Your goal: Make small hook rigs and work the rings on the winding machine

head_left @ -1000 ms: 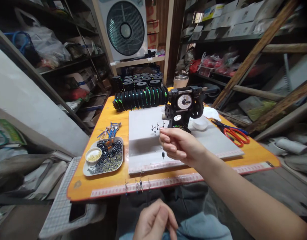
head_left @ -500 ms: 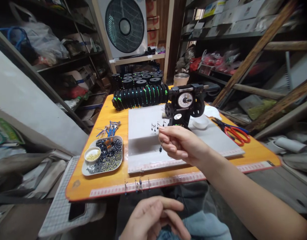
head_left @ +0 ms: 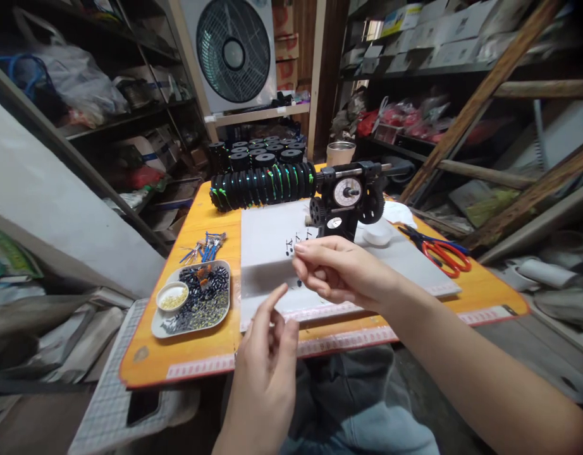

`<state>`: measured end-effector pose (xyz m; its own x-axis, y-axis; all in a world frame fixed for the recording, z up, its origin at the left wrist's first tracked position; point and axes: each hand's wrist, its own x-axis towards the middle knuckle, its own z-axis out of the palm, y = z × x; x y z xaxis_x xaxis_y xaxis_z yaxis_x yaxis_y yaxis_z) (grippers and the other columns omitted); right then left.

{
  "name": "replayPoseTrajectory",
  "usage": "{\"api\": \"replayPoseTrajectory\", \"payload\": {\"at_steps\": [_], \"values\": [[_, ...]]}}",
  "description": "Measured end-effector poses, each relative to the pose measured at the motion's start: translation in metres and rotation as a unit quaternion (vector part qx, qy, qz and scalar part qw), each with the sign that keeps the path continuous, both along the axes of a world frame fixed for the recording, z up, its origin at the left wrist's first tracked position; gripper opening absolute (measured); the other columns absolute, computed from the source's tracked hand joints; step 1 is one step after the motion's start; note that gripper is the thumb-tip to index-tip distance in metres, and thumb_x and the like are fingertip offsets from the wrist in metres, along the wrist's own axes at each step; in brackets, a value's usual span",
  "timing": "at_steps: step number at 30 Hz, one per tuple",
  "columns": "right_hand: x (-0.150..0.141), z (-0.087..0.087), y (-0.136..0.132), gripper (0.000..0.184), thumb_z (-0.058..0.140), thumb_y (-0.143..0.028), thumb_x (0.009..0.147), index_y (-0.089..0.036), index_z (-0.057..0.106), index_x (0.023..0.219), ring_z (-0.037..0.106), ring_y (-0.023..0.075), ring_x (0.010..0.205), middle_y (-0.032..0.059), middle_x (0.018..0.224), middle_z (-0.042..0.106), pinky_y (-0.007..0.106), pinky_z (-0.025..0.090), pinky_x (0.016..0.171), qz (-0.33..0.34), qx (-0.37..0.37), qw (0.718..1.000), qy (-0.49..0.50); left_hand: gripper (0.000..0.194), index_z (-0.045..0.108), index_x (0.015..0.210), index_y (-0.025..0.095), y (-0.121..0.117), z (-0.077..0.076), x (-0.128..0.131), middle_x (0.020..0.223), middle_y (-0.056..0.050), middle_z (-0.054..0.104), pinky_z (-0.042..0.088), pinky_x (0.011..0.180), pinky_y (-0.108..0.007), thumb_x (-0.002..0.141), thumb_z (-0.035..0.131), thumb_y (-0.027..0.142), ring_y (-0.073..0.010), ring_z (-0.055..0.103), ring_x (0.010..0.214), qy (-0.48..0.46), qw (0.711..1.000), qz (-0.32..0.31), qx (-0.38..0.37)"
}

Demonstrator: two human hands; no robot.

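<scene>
Right hand: raised over the white board, thumb and forefinger tips pressed together, other fingers curled in; it seems to have hold of a small black piece by a fine lead, though the lead is too thin to make out
Small black piece: just below those curled fingers, seen against the board
Left hand: raised over the near edge of the table, thumb and forefinger spread well apart, with nothing visible in it
Hand gap: the left forefinger tip points up near the piece, apparently without touching
Pinch: best kept light and close to the end of the lead, so the piece can hang without twisting
Left fingers: probably best brought in slowly from the side, both pads meeting the piece together so it does not swing
Loose pieces: on or over the board just past the pinch; a low wrist could brush them
Tray: on the table to the left, full of small dark parts; a sleeve or elbow should stay clear
</scene>
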<state>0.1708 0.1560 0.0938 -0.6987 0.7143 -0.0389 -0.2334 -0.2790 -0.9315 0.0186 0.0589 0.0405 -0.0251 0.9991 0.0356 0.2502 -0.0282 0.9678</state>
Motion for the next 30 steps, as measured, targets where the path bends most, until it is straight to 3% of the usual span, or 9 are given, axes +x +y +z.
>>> {"api": "replayPoseTrajectory", "payload": {"at_steps": [3,6,8,10,12,15,19,30], "values": [[0.0,0.003,-0.001,0.034,0.047,-0.035,0.095,-0.009,0.056,0.075,0.026,0.0014,0.031,-0.0019,0.047,0.045,0.01,0.019,0.028,0.008,0.021,1.0,0.003,0.033,0.049,0.128,0.029,0.025,0.008,0.009,0.112,-0.003,0.047,0.039,0.082,-0.022,0.096,0.043,0.039,-0.0112,0.048,0.094,0.015,0.993,-0.041,0.106],[0.001,0.005,-0.001,0.034,0.046,-0.034,0.095,-0.009,0.053,0.073,0.028,0.0019,0.029,-0.001,0.047,0.046,0.01,0.018,0.028,0.007,0.013,1.0,0.006,0.024,0.056,0.102,0.019,0.035,0.009,0.016,0.1,-0.004,0.049,0.038,0.081,-0.023,0.099,0.036,0.033,-0.0107,0.047,0.088,0.016,0.987,-0.072,0.146],[0.001,0.003,0.001,0.035,0.049,-0.036,0.093,-0.011,0.047,0.068,0.026,0.0015,0.03,-0.0018,0.047,0.044,0.01,0.016,0.028,0.0,-0.025,1.0,0.006,0.029,0.052,0.085,0.016,0.03,0.007,0.018,0.088,-0.003,0.051,0.038,0.079,-0.024,0.1,0.033,0.032,-0.0112,0.049,0.083,-0.04,0.988,-0.099,0.114],[0.0,-0.001,0.002,0.037,0.054,-0.037,0.089,-0.012,0.04,0.066,0.023,0.0002,0.031,-0.0036,0.047,0.04,0.009,0.015,0.028,-0.015,-0.071,0.997,0.019,0.034,0.048,0.077,0.014,0.017,0.003,0.019,0.081,-0.005,0.058,0.04,0.082,-0.027,0.1,0.032,0.032,-0.0142,0.054,0.085,-0.169,0.972,-0.158,0.033],[0.0,-0.006,0.004,0.039,0.059,-0.039,0.085,-0.013,0.038,0.065,0.021,-0.0008,0.032,-0.0047,0.048,0.037,0.009,0.014,0.029,-0.03,-0.096,0.994,0.034,0.035,0.05,0.079,0.013,0.002,-0.002,0.018,0.077,-0.009,0.066,0.041,0.091,-0.036,0.101,0.028,0.029,-0.021,0.062,0.093,-0.313,0.924,-0.214,-0.053],[0.0,-0.011,0.005,0.042,0.065,-0.041,0.081,-0.012,0.039,0.064,0.022,-0.0009,0.032,-0.0044,0.048,0.037,0.008,0.014,0.029,-0.031,-0.103,0.994,0.035,0.037,0.051,0.089,0.009,-0.016,-0.013,0.015,0.08,-0.017,0.07,0.037,0.098,-0.048,0.101,0.02,0.025,-0.0261,0.068,0.087,-0.441,0.851,-0.236,-0.161],[0.002,-0.012,0.006,0.039,0.063,-0.038,0.082,-0.012,0.041,0.065,0.022,-0.0005,0.033,-0.0043,0.048,0.037,0.008,0.015,0.029,-0.031,-0.11,0.993,0.038,0.042,0.05,0.088,0.008,-0.028,-0.025,0.007,0.088,-0.023,0.068,0.04,0.096,-0.049,0.101,0.013,0.024,-0.0268,0.069,0.082,-0.502,0.798,-0.248,-0.224],[0.002,-0.013,0.004,0.037,0.06,-0.038,0.086,-0.012,0.043,0.066,0.022,-0.0002,0.033,-0.0039,0.048,0.037,0.009,0.015,0.029,-0.023,-0.1,0.994,0.04,0.044,0.055,0.091,0.007,-0.038,-0.032,-0.002,0.093,-0.024,0.067,0.043,0.094,-0.042,0.101,0.016,0.026,-0.0252,0.068,0.091,-0.536,0.762,-0.278,-0.233]]}}
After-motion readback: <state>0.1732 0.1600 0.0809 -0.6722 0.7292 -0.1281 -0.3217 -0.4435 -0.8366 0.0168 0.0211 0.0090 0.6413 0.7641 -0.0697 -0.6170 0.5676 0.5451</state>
